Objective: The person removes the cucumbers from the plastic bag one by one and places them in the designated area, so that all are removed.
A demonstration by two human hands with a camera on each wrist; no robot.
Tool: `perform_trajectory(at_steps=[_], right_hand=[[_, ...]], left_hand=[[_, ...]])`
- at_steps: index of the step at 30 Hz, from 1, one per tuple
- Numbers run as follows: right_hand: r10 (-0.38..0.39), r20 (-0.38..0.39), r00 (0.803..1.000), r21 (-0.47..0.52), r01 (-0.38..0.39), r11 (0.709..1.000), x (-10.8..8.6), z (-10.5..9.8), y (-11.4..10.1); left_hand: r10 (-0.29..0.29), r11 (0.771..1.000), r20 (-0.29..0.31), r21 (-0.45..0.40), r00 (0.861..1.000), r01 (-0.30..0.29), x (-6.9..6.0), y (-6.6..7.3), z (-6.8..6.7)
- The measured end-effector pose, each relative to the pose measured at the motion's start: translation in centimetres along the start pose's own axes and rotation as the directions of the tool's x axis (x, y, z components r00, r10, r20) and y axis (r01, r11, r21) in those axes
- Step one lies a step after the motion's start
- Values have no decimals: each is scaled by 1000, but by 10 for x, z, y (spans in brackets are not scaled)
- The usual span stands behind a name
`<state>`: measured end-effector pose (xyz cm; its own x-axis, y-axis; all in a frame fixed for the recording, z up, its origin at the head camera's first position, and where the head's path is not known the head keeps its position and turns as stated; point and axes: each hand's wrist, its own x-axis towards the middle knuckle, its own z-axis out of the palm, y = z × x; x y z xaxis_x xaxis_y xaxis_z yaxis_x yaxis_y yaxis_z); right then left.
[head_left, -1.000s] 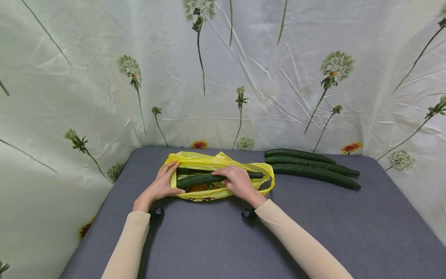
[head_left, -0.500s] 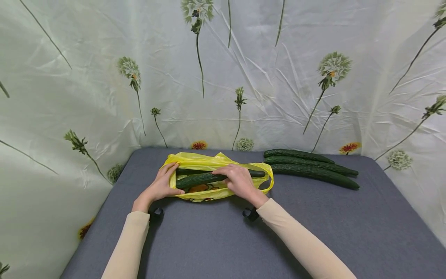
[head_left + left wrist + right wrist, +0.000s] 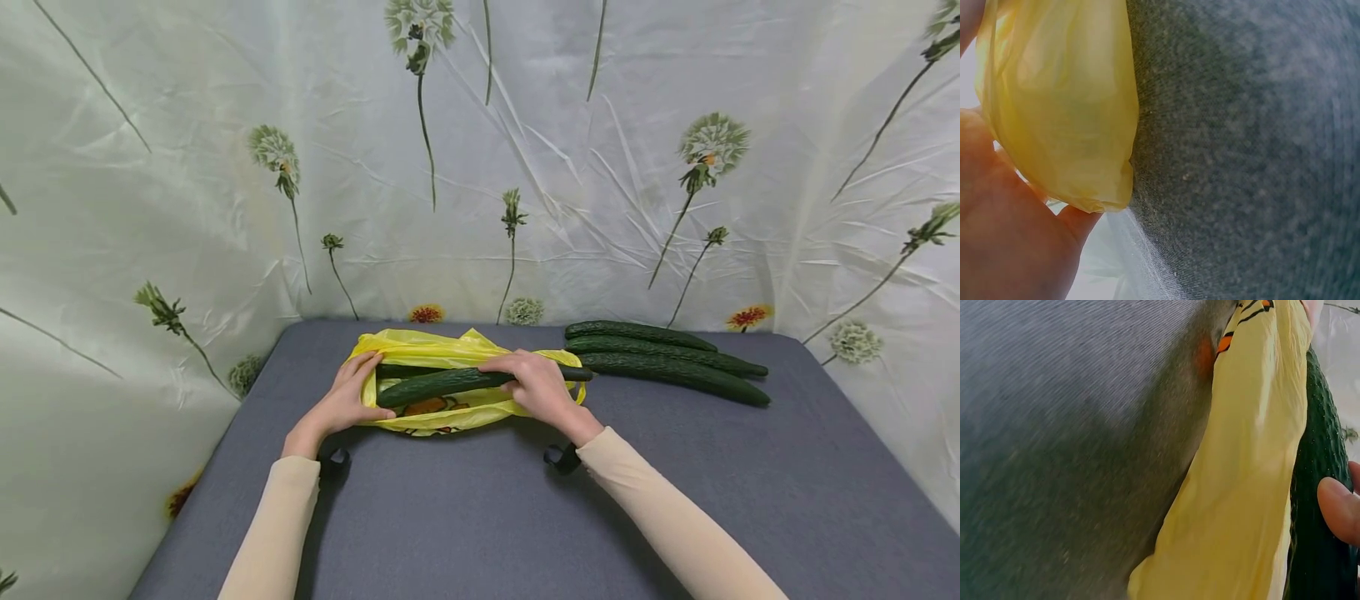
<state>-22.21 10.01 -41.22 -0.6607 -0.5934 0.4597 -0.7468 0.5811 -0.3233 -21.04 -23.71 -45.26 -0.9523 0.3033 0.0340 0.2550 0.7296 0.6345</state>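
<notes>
A yellow plastic bag (image 3: 427, 343) lies on its side with its mouth spread wide. My left hand (image 3: 337, 407) holds the bag's left end, fingers on the far rim and thumb on the near rim; the left wrist view shows this palm (image 3: 1016, 231) against the yellow film (image 3: 1066, 106). My right hand (image 3: 546, 392) grips a long dark green cucumber (image 3: 438, 385) from above. Its left part lies within the bag's mouth, and its right end reaches past the right rim. Behind it in the bag is another cucumber (image 3: 401, 371), partly hidden. The right wrist view shows my thumb (image 3: 1338, 509) on the bumpy cucumber (image 3: 1319, 462).
Three more cucumbers lie side by side on the grey cloth-covered table (image 3: 465, 525), right of the bag: a far one (image 3: 637, 333), a middle one (image 3: 660, 352) and a near one (image 3: 675, 377). A flower-print curtain (image 3: 555, 167) hangs behind the table and along its sides.
My right hand has moved right with the cucumber, whose right end now extends over the bag's right rim. My left hand keeps its hold on the bag.
</notes>
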Motion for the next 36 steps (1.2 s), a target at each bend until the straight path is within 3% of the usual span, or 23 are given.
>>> perform_trajectory(at_steps=[16,36], right_hand=[[86,-29,996,72,-84,994,-28,-11,22],[222,-29,975,105,-218,970,-60,-23,40]], left_hand=[[16,999,-14,38,1000,-15,-2,0,-1],[-26,997,-7,73,1000,27,1,2,2]])
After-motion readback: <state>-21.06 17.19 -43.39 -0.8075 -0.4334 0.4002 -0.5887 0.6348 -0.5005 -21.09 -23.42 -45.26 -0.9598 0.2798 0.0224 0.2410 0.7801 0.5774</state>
